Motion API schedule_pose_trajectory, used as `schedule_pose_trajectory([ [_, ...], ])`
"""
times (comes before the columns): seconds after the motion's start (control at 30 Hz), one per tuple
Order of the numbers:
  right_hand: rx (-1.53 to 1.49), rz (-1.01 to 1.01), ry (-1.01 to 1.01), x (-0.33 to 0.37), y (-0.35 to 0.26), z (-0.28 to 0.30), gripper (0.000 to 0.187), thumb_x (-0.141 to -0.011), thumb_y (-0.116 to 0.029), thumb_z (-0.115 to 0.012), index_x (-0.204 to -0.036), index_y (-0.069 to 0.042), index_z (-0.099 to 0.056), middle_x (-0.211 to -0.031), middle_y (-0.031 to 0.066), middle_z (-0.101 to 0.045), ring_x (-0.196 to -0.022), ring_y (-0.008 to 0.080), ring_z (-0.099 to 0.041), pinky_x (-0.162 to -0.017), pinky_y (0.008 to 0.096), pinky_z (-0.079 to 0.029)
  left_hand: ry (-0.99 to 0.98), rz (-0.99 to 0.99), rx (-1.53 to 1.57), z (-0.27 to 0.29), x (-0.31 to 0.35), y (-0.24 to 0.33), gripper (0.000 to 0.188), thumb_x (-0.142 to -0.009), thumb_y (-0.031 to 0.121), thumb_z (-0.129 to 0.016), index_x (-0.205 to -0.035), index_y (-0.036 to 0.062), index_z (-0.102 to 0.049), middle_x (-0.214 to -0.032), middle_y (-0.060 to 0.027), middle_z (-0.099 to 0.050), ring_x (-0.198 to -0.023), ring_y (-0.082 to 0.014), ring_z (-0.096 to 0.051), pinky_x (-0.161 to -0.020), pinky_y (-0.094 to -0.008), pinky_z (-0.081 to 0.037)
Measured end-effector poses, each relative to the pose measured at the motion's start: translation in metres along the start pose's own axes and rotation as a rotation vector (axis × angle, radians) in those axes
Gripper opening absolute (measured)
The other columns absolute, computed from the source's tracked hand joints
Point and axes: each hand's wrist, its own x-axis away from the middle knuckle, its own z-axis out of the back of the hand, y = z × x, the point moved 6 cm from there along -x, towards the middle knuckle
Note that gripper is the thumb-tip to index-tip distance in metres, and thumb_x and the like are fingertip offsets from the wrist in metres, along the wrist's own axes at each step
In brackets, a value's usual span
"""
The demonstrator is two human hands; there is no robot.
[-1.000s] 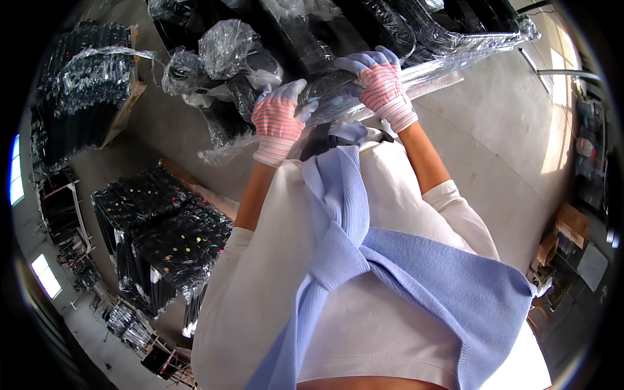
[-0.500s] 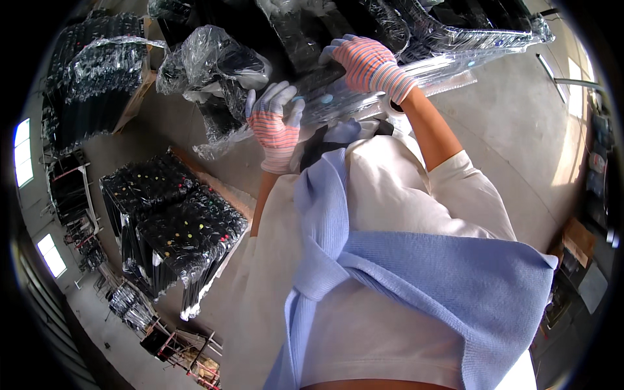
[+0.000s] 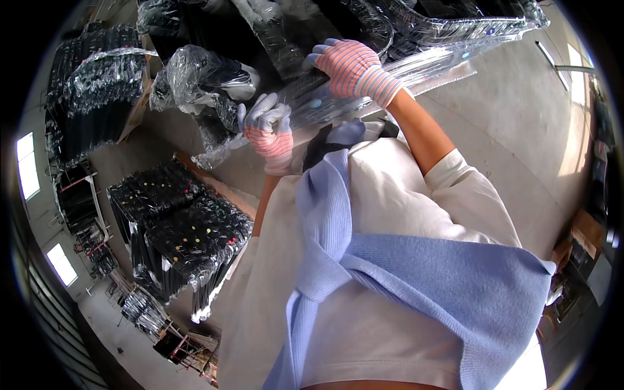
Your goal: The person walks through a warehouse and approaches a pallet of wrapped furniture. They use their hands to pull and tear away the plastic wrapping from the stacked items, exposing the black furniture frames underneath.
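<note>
**Q:** Where are the hands, and what are they doing?

**A:** The right hand [image 3: 354, 68], in a pink-and-grey striped knit glove, is lying palm down near the top centre. Its fingers are bending over and pointing left; their tips are partly hidden, so I cannot tell whether they are pinching anything. Lower and to its left, the left hand [image 3: 268, 134], gloved to match, is standing with fingers loosely curled and parted. Nothing is showing between them, and I cannot tell whether they are touching the wrapping.

**Q:** Which step seems to be in hand?

**A:** My judgement: the person is working along the near edge of a black plastic-wrapped bundle [image 3: 286, 45], the right hand probably steadying it. Any firmer hold would be calling for the left fingers to close on the clear plastic film [image 3: 422, 77] without tearing it.

**Q:** Where is the bundle, and which way is it pointing?

**A:** It is filling the top of the view, just beyond the person's body. Its long near edge is slanting from lower left to upper right, and that looks like its long axis. A bulky, crumpled film-wrapped end [image 3: 198, 75] is sitting at the left; the right end is reaching toward the top right corner.

**Q:** What is lying farther out?

**A:** A light-blue knit garment [image 3: 322, 276] is hanging knotted over the person's white shirt [image 3: 403, 318]. To the left, a film-wrapped black stack [image 3: 205, 227] dotted with coloured spots is standing on the grey floor [image 3: 513, 136].
</note>
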Motion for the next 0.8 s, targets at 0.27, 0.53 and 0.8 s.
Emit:
schedule_pose_trajectory([
  [0.27,-0.024,-0.042,0.041,0.005,0.0,-0.001,0.039,-0.063,-0.025,-0.063,-0.099,-0.007,-0.059,-0.1,0.0099,-0.059,-0.094,0.0276,-0.056,-0.079,0.0367,-0.046,-0.238,0.139,0.022,-0.007,-0.025,0.007,0.018,-0.078,0.016,-0.061,-0.093,0.005,-0.059,-0.089,-0.0101,-0.063,-0.085,-0.0273,-0.058,-0.09,-0.0381,-0.038],
  [0.53,-0.028,-0.107,-0.061,0.003,0.0,-0.004,0.036,-0.065,-0.024,-0.058,-0.097,-0.008,-0.059,-0.084,0.0108,-0.061,-0.085,0.0286,-0.06,-0.071,0.0385,-0.049,-0.441,0.061,-0.313,-0.046,-0.033,0.025,0.036,-0.078,0.034,-0.058,-0.101,0.0068,-0.057,-0.097,-0.0114,-0.058,-0.088,-0.0296,-0.056,-0.077,-0.0392,-0.045],
  [0.8,-0.009,-0.017,0.096,0.005,0.0,-0.01,0.031,-0.064,-0.025,-0.059,-0.091,-0.008,-0.059,-0.08,0.0098,-0.061,-0.081,0.0278,-0.06,-0.07,0.0378,-0.048,-0.312,-0.11,-0.317,-0.043,-0.028,0.028,0.034,-0.077,0.031,-0.059,-0.102,0.0076,-0.058,-0.096,-0.0103,-0.057,-0.087,-0.0285,-0.056,-0.076,-0.039,-0.046],
])
